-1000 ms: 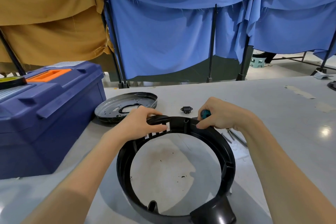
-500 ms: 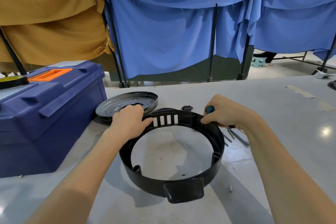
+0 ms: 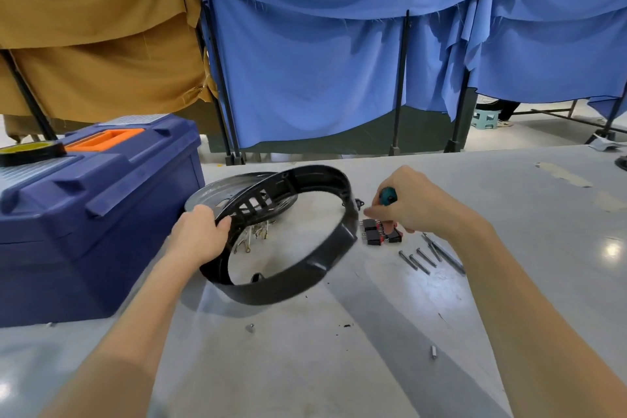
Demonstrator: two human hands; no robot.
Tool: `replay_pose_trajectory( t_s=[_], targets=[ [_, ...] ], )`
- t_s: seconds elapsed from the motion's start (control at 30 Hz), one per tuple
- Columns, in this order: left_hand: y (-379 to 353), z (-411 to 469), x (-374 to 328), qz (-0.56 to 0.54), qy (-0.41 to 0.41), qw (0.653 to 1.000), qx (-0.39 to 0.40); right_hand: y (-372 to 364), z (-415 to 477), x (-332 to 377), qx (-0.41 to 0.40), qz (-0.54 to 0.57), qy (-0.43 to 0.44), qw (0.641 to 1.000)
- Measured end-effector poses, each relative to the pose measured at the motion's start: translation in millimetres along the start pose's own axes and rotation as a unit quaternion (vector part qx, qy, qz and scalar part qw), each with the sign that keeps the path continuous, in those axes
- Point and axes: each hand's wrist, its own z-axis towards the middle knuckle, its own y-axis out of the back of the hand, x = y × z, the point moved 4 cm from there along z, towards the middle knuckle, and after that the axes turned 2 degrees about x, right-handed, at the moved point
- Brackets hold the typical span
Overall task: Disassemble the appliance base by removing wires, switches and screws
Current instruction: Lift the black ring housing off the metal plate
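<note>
Left hand (image 3: 200,234) clamped on the left rim of the black ring (image 3: 288,285), holding it tilted over the bench (image 3: 305,366) near its left edge. Right hand (image 3: 410,210) curled round a teal-handled screwdriver (image 3: 387,196), just right of the ring. Nearer the front edge, one small screw (image 3: 250,327). Beside the ring, under the right hand, black-and-red switches (image 3: 375,233) and long screws (image 3: 420,260). Behind, a metal plate (image 3: 207,197); along the left edge, a blue toolbox (image 3: 95,214).
</note>
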Motion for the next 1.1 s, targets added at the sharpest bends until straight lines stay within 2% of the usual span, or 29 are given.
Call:
replay_pose_trajectory(
  t_s=[0.1, 0.23, 0.3, 0.47, 0.8, 0.97, 1.1],
  targets=[
    [-3.5, 2.9, 14.2, -0.064, 0.045, 0.997, -0.003, -21.2, -3.5, 7.4, 0.111, -0.02, -0.013, 0.994],
    [-12.6, 2.4, 21.8, -0.155, 0.109, 0.981, -0.027, -64.2, -10.6, 22.5, 0.268, -0.021, -0.01, 0.963],
    [-17.8, 3.1, 21.8, -0.187, 0.137, 0.972, -0.034, -85.5, -13.3, 34.3, 0.299, -0.027, 0.009, 0.954],
    [-23.5, 3.7, 17.3, -0.203, 0.175, 0.963, -0.037, -118.3, -21.8, 67.7, 0.266, -0.079, 0.101, 0.956],
    [-22.0, -0.5, 6.2, -0.226, 0.193, 0.954, -0.029, -145.1, -42.4, 102.0, 0.213, -0.097, 0.247, 0.94],
    [-22.4, -2.6, 8.1, -0.281, 0.209, 0.937, -0.02, -141.3, -43.6, 102.8, 0.238, -0.121, 0.232, 0.935],
    [-24.6, -4.2, 8.2, -0.295, 0.21, 0.932, -0.016, -120.1, -37.7, 85.0, 0.265, -0.152, 0.157, 0.939]
  ],
)
